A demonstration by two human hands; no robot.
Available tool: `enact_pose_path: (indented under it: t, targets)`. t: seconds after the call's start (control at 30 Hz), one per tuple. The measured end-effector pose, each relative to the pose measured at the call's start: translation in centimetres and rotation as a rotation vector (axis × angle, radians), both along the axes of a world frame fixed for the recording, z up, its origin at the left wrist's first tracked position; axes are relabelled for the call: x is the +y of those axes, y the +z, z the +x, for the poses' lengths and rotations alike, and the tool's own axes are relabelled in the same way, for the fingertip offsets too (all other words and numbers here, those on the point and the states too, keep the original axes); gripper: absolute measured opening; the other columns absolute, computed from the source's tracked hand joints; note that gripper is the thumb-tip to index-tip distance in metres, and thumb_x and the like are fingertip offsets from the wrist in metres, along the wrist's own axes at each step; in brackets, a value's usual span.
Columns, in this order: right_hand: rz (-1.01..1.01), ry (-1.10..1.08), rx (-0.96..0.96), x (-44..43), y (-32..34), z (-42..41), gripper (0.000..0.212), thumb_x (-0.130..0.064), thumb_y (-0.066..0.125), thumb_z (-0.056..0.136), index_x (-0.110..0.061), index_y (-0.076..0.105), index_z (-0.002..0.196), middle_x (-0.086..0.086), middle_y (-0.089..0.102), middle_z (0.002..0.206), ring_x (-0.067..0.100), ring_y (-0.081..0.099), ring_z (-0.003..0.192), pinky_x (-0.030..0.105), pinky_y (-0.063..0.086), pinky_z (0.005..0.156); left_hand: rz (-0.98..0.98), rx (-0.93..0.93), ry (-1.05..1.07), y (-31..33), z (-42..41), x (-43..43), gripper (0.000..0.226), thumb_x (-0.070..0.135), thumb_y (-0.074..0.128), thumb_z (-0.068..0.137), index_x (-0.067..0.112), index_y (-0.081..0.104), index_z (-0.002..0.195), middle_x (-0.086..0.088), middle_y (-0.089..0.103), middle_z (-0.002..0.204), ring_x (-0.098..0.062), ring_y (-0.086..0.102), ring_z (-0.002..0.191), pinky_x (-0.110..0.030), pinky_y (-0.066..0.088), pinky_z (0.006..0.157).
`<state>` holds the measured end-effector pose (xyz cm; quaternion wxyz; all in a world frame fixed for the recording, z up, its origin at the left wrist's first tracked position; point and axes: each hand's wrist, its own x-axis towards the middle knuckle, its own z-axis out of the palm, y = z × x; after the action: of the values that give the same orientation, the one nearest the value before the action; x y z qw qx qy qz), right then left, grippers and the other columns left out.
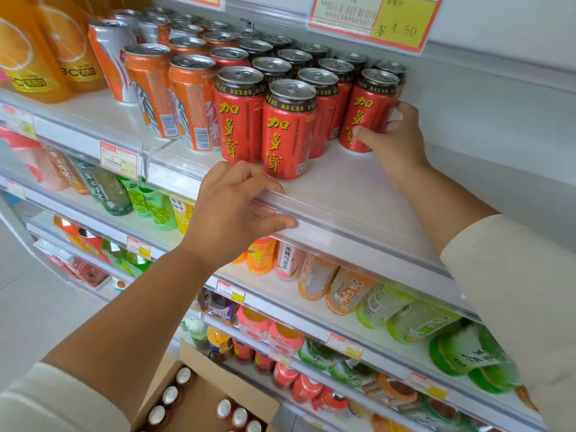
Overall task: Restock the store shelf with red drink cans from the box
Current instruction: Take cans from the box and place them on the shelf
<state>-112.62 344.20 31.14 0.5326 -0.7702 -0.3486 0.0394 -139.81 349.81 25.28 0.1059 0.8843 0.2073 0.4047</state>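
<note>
The right hand (394,141) reaches onto the shelf (349,194) and holds a red can (367,110). Its fingers (393,125) wrap around the can's right side and the thumb presses on the front, near the bottom. This can stands upright on the shelf, at the right end of the red cans.

The left hand (232,210) rests on the clear front rail (314,213) of the same shelf. Its fingers are bent over the rail's edge and hold no can. Just behind this hand stands another red can, the front can (288,130), closer to the edge than the others. It is upright, and the hand is very near its base; you cannot tell if they touch.

More red cans (311,67) stand in rows behind, going back to the wall. To their left are orange cans (174,92), and further left are big orange bottles (40,51).

A price tag (374,20) hangs above the red cans.

Down below, near the floor, sits an open box (199,397). Inside it you can see the silver tops of box cans (170,394), standing upright in lines. The lower shelves hold bottles (349,288) in green, orange and pink, lying tilted toward the front.

Both arms wear pale sleeves (511,275) pushed up from the wrists.
</note>
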Motion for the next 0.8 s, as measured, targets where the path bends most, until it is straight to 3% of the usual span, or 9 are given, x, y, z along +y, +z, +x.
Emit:
enact_pose_path:
  t: [0.1,0.2,0.3,0.37,0.47,0.53,0.67,0.8]
  targets:
    - [-0.025,-0.072,0.078,-0.7,1.4,-0.8,0.092,-0.032,0.08,0.073,-0.021,0.023,0.145,0.013,0.047,0.136,0.021,0.055,0.116,0.023,0.043,0.087,0.012,-0.029,0.018,0.1,-0.8,-0.6,0.055,0.058,0.068,0.075,0.018,0.071,0.113,-0.002,0.062,0.116,-0.026,0.052,0.111,-0.024,0.034,0.101]
    - [0.074,-0.137,-0.094,-3.1,3.2,-4.0,0.06,-0.032,0.071,0.073,-0.026,0.041,0.125,0.009,0.047,0.123,0.019,0.054,0.104,0.024,0.047,0.08,-0.061,-0.12,0.095,-0.5,-3.8,-1.4,0.047,0.043,0.068,0.083,0.015,0.067,0.121,-0.006,0.059,0.125,-0.025,0.05,0.119,-0.016,0.026,0.106]
    - [0.23,0.001,-0.267,-6.3,3.1,-10.6,0.032,-0.026,0.06,0.077,-0.036,0.043,0.102,-0.001,0.051,0.097,0.013,0.055,0.084,0.026,0.048,0.079,-0.162,-0.115,0.188,-3.2,-9.5,-1.9,0.035,0.031,0.068,0.088,0.017,0.066,0.12,-0.003,0.059,0.123,-0.021,0.051,0.118,-0.014,0.029,0.103]
    - [0.291,0.143,-0.235,-8.2,1.7,-15.9,0.029,-0.02,0.058,0.082,-0.036,0.045,0.103,-0.012,0.049,0.087,0.008,0.054,0.079,0.025,0.046,0.073,-0.28,-0.053,0.227,-6.0,-14.1,-2.2,0.032,0.026,0.066,0.089,0.019,0.066,0.12,-0.001,0.058,0.124,-0.016,0.052,0.117,-0.018,0.036,0.1]
    - [0.238,0.362,-0.046,-9.8,-3.3,-24.0,0.035,-0.009,0.056,0.087,-0.038,0.047,0.104,-0.012,0.052,0.09,0.016,0.059,0.077,0.039,0.05,0.06,-0.488,0.069,0.329,-11.6,-21.1,-2.9,0.035,0.021,0.069,0.09,0.023,0.062,0.124,0.003,0.055,0.126,-0.016,0.056,0.109,-0.032,0.048,0.092]
    - [0.118,0.463,0.039,-9.9,-8.6,-28.4,0.039,-0.002,0.057,0.089,-0.037,0.049,0.105,-0.011,0.055,0.094,0.011,0.059,0.085,0.038,0.051,0.07,-0.632,0.172,0.451,-16.1,-25.2,-3.5,0.041,0.023,0.071,0.087,0.027,0.059,0.126,0.005,0.052,0.13,-0.018,0.057,0.11,-0.036,0.051,0.089]
    - [-0.337,0.621,0.233,-8.2,-22.5,-34.8,0.033,-0.014,0.06,0.09,-0.04,0.052,0.108,-0.009,0.058,0.11,0.002,0.057,0.103,0.017,0.045,0.084,-0.961,0.406,0.615,-25.7,-31.6,-5.4,0.044,0.03,0.066,0.088,0.03,0.054,0.131,0.009,0.047,0.136,-0.016,0.055,0.119,-0.034,0.048,0.09]
    - [-0.716,0.675,0.303,-6.4,-38.3,-37.4,0.035,-0.014,0.06,0.091,-0.043,0.051,0.108,-0.008,0.058,0.116,-0.004,0.059,0.099,0.028,0.049,0.09,-1.28,0.583,0.663,-35.9,-33.9,-7.5,0.035,0.027,0.056,0.092,0.025,0.052,0.127,0.008,0.047,0.124,-0.023,0.056,0.113,-0.038,0.05,0.086]
